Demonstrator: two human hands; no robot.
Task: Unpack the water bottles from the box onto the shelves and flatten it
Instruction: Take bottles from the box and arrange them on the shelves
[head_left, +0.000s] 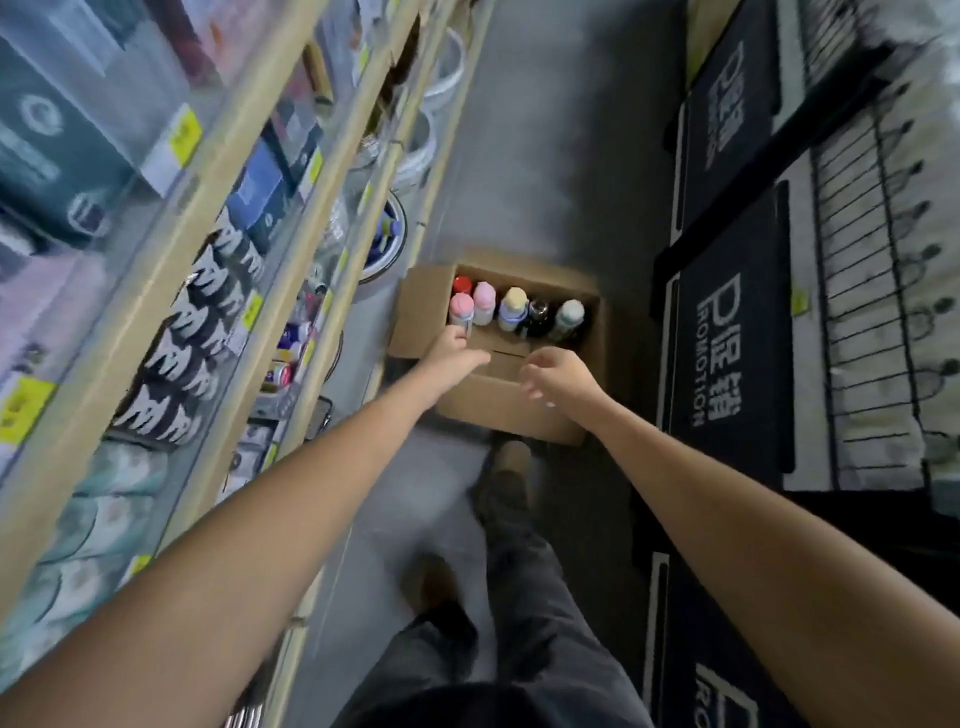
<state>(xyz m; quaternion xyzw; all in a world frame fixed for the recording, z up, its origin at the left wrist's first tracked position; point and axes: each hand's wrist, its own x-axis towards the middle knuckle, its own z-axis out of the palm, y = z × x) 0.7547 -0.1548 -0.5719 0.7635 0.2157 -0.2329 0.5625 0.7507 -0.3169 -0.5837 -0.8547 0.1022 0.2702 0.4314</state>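
reaching down into the box (426, 312) on the floor (545, 182), the left hand (457, 347) is nearer, meeting the pink bottle (461, 306) that stands upright at the box's left edge; whether it grips, i cannot tell. the right hand (556, 371) hovers over the near flap (493, 408), loosely curled, empty.

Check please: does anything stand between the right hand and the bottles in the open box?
Nothing visible does. The box is open on top, and the bottles stand with their caps exposed. The right hand hovers over the near side, with only bare space between it and the yellow-capped bottle.
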